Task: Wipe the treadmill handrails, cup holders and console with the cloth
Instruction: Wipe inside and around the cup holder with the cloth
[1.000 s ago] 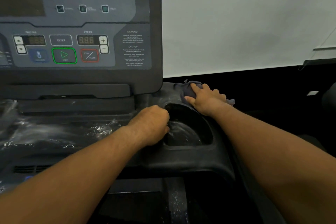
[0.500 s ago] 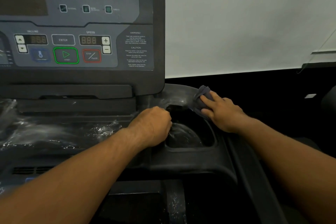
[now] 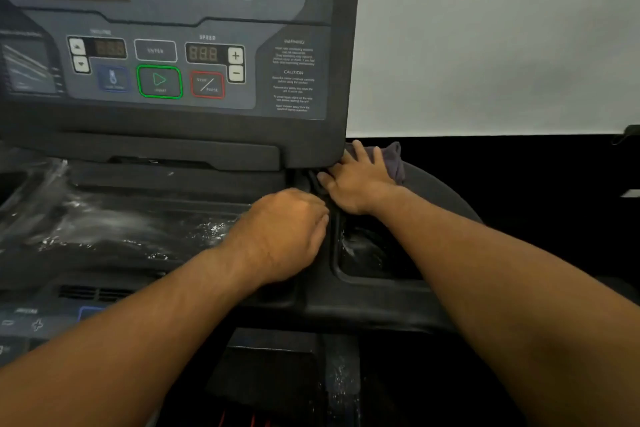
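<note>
My right hand (image 3: 360,180) lies flat on a dark purple cloth (image 3: 393,158), pressing it onto the treadmill's plastic just beyond the right cup holder (image 3: 367,253), close under the console's lower right corner. My left hand (image 3: 287,232) is curled over the cup holder's left rim, gripping it. The grey console (image 3: 194,55) with its green start and red stop buttons fills the upper left. The cup holder's floor shines wet.
A plastic-wrapped shelf (image 3: 114,222) under the console glistens with droplets at left. A pale wall (image 3: 485,38) stands behind the machine; the space to the right is dark. The treadmill's lower frame (image 3: 277,378) lies between my forearms.
My right hand has slid the cloth from the cup holder's far right rim leftward to the spot beside the console's corner. My left hand has kept its place on the left rim.
</note>
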`<action>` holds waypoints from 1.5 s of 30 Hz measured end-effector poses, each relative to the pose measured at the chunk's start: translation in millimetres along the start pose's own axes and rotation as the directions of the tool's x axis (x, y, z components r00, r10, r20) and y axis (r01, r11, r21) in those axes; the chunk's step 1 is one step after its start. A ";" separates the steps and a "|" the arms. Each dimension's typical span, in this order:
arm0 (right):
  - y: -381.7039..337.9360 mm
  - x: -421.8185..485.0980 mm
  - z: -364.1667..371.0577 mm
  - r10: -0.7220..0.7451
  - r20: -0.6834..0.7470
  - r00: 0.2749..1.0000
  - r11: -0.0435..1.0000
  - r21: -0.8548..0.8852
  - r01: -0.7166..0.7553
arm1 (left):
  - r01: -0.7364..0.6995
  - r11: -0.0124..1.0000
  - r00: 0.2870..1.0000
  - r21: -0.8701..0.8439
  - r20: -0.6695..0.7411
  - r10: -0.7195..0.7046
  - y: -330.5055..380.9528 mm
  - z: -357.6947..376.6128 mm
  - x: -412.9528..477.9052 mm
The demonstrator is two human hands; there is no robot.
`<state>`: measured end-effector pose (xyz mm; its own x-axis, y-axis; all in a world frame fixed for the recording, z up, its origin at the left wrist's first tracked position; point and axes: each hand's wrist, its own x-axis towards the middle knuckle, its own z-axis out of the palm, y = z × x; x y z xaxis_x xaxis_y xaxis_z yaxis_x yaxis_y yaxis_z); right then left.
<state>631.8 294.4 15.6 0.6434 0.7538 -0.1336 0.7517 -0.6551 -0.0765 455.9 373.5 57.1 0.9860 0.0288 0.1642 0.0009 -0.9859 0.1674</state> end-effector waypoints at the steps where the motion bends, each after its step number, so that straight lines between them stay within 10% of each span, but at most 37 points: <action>1: -4.7 -3.6 1.7 -0.052 -0.008 0.999 0.999 -0.003 0.052 | 0.008 1.000 1.000 0.001 0.000 -0.008 -1.6 -2.0 -2.0; 12: -3.4 -64.2 6.4 -0.519 -0.126 0.845 0.851 0.021 0.526 | 0.101 0.995 0.992 -0.003 -0.072 -0.100 -10.5 -21.5 -11.1; 22: -35.6 -17.9 1.0 -0.074 0.000 0.997 0.992 0.101 0.074 | 0.175 0.985 0.962 0.002 -0.215 -0.171 -9.2 -24.2 -21.9; 45: -74.1 -170.5 21.2 -0.318 0.080 0.945 0.948 0.059 0.314 | 0.179 0.981 0.958 -0.075 -0.214 -0.191 -11.2 -37.9 -34.1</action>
<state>463.3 213.4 23.1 0.3572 0.9163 -0.1814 0.9056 -0.3872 -0.1729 415.9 389.9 86.4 0.9087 0.2513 0.3333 0.1651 -0.9497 0.2660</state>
